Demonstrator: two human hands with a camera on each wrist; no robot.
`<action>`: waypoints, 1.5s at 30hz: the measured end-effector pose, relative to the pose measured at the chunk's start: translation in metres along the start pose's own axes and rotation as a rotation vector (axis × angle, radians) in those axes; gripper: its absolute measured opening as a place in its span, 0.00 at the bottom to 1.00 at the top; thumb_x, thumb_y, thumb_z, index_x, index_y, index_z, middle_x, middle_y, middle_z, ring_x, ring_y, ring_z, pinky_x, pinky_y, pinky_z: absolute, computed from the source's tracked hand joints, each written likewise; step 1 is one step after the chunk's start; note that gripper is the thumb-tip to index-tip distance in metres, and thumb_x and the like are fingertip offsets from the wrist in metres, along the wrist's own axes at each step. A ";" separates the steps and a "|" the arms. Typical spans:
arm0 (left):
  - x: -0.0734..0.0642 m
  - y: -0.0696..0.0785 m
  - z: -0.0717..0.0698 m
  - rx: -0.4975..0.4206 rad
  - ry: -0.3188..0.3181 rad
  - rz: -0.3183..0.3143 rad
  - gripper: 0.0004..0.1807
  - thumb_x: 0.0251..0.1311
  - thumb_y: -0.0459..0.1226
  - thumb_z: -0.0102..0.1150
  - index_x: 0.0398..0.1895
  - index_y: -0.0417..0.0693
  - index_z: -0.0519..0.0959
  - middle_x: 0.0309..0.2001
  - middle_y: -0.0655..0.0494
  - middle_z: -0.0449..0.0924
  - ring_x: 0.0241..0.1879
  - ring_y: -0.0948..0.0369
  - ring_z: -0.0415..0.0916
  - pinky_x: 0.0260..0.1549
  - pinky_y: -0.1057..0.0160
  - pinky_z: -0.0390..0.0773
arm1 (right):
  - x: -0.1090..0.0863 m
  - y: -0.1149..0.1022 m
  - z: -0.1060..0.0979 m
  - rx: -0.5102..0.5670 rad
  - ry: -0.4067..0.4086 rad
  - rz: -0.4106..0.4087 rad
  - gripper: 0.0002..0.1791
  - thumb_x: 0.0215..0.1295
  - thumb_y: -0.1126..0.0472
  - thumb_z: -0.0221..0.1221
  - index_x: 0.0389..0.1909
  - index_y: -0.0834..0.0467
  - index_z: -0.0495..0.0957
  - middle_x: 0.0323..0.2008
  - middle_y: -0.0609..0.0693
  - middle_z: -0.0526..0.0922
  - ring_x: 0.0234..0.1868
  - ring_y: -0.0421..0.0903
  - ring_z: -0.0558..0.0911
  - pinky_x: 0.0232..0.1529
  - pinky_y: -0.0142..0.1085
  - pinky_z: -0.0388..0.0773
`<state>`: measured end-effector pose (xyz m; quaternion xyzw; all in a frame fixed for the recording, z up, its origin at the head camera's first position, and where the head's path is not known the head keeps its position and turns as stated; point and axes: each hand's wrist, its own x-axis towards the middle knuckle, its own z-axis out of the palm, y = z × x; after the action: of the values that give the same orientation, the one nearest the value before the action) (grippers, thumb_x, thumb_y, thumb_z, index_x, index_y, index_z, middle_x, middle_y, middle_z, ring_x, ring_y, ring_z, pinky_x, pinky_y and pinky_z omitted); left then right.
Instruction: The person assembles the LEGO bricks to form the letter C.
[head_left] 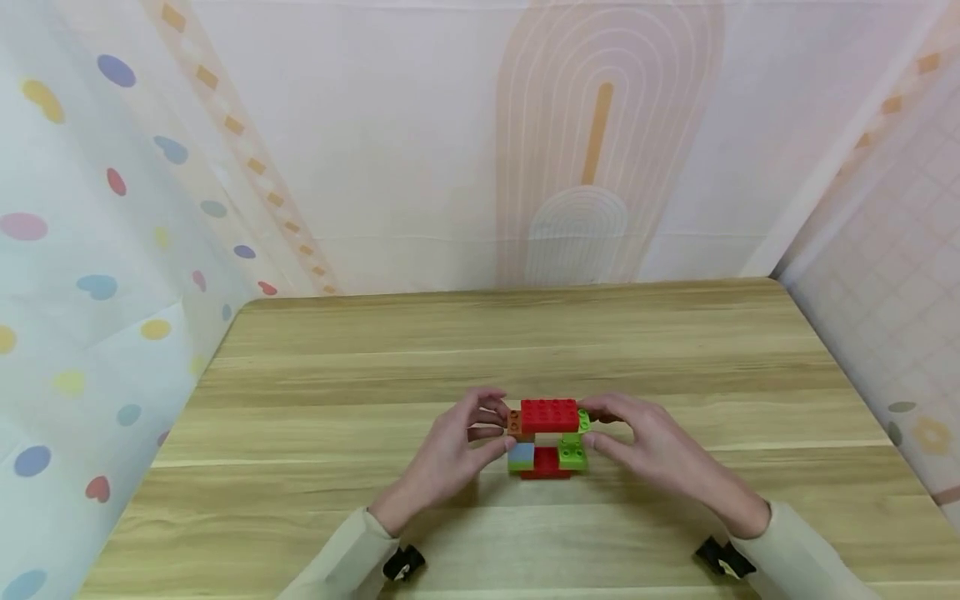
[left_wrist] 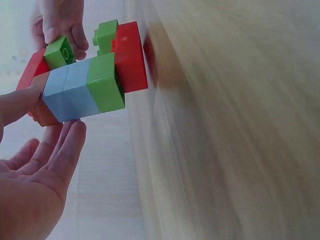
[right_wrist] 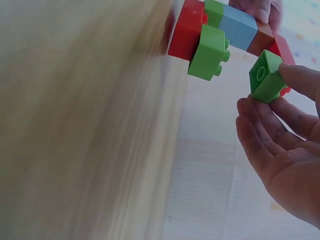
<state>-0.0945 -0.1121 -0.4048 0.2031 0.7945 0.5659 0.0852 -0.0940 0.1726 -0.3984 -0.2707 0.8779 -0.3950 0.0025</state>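
Note:
My left hand (head_left: 450,446) pinches a brown-orange brick (head_left: 514,422) between thumb and fingers. Below that brick, two light blue bricks (left_wrist: 73,90) and a green brick (left_wrist: 106,84) form a column on a red base brick (head_left: 546,465). Across the top lies a studded red brick (head_left: 550,414), joined to the brown-orange brick at its left end. At its right end a small green brick (right_wrist: 268,76) hangs beneath it, and my right hand (head_left: 652,437) pinches this one. Another green brick (right_wrist: 208,52) stands on the base, with a gap between the two right-hand green bricks.
The wooden table (head_left: 360,358) extends around the bricks on all sides. Patterned cloth walls (head_left: 405,150) stand behind it and at both sides. Black straps (head_left: 405,564) hang at my sleeves near the table's front.

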 end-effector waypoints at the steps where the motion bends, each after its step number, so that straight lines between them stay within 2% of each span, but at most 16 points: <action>1: 0.001 0.000 -0.001 -0.026 0.011 -0.011 0.29 0.60 0.27 0.66 0.63 0.37 0.67 0.50 0.47 0.77 0.50 0.53 0.80 0.50 0.63 0.80 | 0.002 0.000 0.000 0.013 -0.008 0.011 0.22 0.68 0.53 0.63 0.59 0.57 0.78 0.55 0.48 0.81 0.52 0.46 0.81 0.52 0.46 0.80; 5: 0.006 -0.004 -0.004 -0.071 0.050 -0.046 0.27 0.62 0.29 0.65 0.63 0.40 0.68 0.51 0.46 0.77 0.50 0.52 0.79 0.50 0.62 0.80 | 0.012 0.003 0.000 0.077 -0.037 0.063 0.23 0.70 0.52 0.61 0.61 0.57 0.76 0.53 0.47 0.82 0.50 0.44 0.81 0.53 0.44 0.80; 12: 0.016 -0.009 -0.011 0.003 0.091 -0.062 0.24 0.64 0.36 0.65 0.61 0.44 0.70 0.50 0.51 0.79 0.50 0.56 0.79 0.51 0.57 0.79 | 0.030 0.008 0.001 0.151 -0.057 0.136 0.23 0.71 0.50 0.60 0.60 0.57 0.76 0.46 0.44 0.83 0.45 0.41 0.81 0.46 0.36 0.81; 16: 0.022 -0.012 -0.016 0.019 0.095 -0.097 0.24 0.65 0.38 0.64 0.61 0.41 0.70 0.50 0.52 0.80 0.49 0.56 0.79 0.50 0.58 0.80 | 0.038 0.011 0.000 0.199 -0.063 0.155 0.22 0.71 0.49 0.59 0.59 0.57 0.77 0.47 0.45 0.83 0.47 0.43 0.81 0.47 0.38 0.81; 20: 0.030 -0.016 -0.020 -0.002 0.091 -0.145 0.24 0.66 0.38 0.64 0.61 0.38 0.71 0.50 0.52 0.80 0.48 0.55 0.79 0.48 0.58 0.81 | 0.047 0.017 0.002 0.229 -0.066 0.181 0.20 0.71 0.49 0.59 0.57 0.58 0.78 0.46 0.46 0.83 0.48 0.45 0.81 0.49 0.41 0.80; 27: 0.040 -0.025 -0.026 -0.040 0.066 -0.192 0.23 0.66 0.38 0.64 0.60 0.37 0.72 0.48 0.49 0.81 0.46 0.55 0.81 0.47 0.57 0.82 | 0.058 0.027 0.005 0.225 -0.097 0.220 0.21 0.71 0.48 0.59 0.55 0.58 0.78 0.46 0.48 0.83 0.49 0.46 0.81 0.51 0.44 0.79; 32: 0.045 -0.031 -0.026 -0.093 0.059 -0.257 0.25 0.65 0.37 0.64 0.61 0.36 0.69 0.48 0.45 0.82 0.47 0.53 0.81 0.45 0.56 0.83 | 0.066 0.032 0.007 0.204 -0.148 0.229 0.20 0.72 0.49 0.57 0.55 0.59 0.79 0.44 0.48 0.83 0.46 0.45 0.81 0.49 0.42 0.79; 34: 0.048 -0.032 -0.026 -0.055 0.063 -0.279 0.23 0.66 0.38 0.64 0.60 0.37 0.71 0.47 0.46 0.82 0.46 0.54 0.81 0.45 0.56 0.83 | 0.069 0.034 0.007 0.205 -0.165 0.238 0.19 0.72 0.50 0.58 0.54 0.60 0.79 0.43 0.48 0.83 0.46 0.45 0.80 0.48 0.41 0.79; 39: 0.053 -0.035 -0.027 0.134 0.067 -0.322 0.17 0.66 0.43 0.63 0.52 0.42 0.79 0.43 0.53 0.82 0.43 0.58 0.79 0.46 0.57 0.80 | 0.074 0.036 0.009 0.242 -0.204 0.249 0.18 0.71 0.55 0.58 0.53 0.63 0.79 0.43 0.50 0.83 0.45 0.46 0.80 0.46 0.40 0.80; 41: 0.054 -0.035 -0.027 0.175 0.063 -0.345 0.16 0.66 0.43 0.63 0.50 0.42 0.81 0.41 0.54 0.82 0.42 0.59 0.78 0.45 0.58 0.79 | 0.075 0.037 0.010 0.254 -0.224 0.251 0.17 0.71 0.56 0.58 0.52 0.64 0.79 0.42 0.51 0.83 0.44 0.46 0.81 0.45 0.39 0.80; 45: 0.055 -0.033 -0.028 0.197 0.060 -0.382 0.14 0.66 0.41 0.63 0.48 0.41 0.82 0.40 0.53 0.82 0.40 0.59 0.78 0.40 0.60 0.80 | 0.078 0.040 0.014 0.260 -0.249 0.246 0.17 0.71 0.57 0.58 0.52 0.65 0.79 0.40 0.51 0.83 0.41 0.46 0.81 0.42 0.39 0.80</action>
<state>-0.1616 -0.1228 -0.4210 0.0395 0.8723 0.4647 0.1468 -0.1761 0.1474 -0.4201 -0.2057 0.8390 -0.4649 0.1940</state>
